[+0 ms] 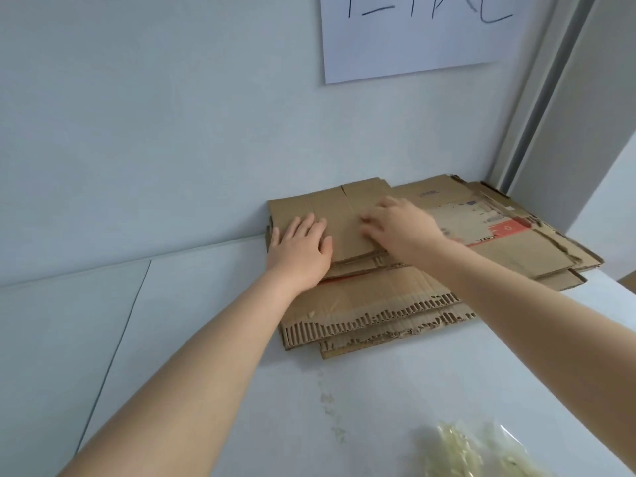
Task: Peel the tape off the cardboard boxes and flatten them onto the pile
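Brown cardboard lies flattened in a pile (395, 304) on the white surface (206, 339), pushed against the pale wall (172, 115). On top of it, at the far left end, sits a smaller flattened box (344, 215), and both hands rest on this piece. The left hand (301, 247) lies palm down on the box's left part, fingers spread and flat, gripping nothing, its heel at the near edge. The right hand (399, 225) lies just to the right of the left one, also on the box, its fingers curled down with the tips touching the cardboard; whether they pinch anything there cannot be told. Right of the right hand, the lower sheets of the pile fan out toward the corner, one bearing a red printed patch (509, 230). Nearer than both hands, the torn front edges of the pile show their corrugated ribs. Well behind the right forearm, at the bottom edge of view, lies a blurred clump of crumpled clear tape (481, 449) on the surface. Above the hands a white paper sheet (406, 39) with dark handwriting hangs on the wall.
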